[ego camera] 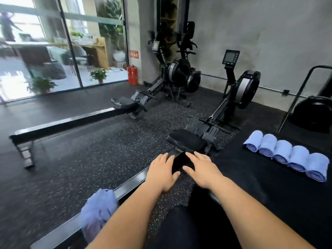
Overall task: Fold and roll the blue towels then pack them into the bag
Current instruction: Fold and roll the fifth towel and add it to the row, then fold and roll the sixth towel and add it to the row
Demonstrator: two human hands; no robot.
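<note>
Head view: left hand [162,172] and right hand [201,169] out front, fingers straight and spread, flanking a dark object [179,162] over the rail [129,184], nothing clearly gripped. Five rolled towels [285,155] lined up on the black mat [269,191], right. One loose towel [97,211] draped over the rail, lower left. Looks like a gap between rolls; next calls for fetching and folding it.

Rowing machine [248,88], red fire extinguishers [132,74]

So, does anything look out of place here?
One blue towel does: it hangs crumpled and unrolled over the rowing machine's rail at lower left, while five rolled towels lie neatly side by side on the black mat at right. Nothing else looks spilled or damaged.
</note>
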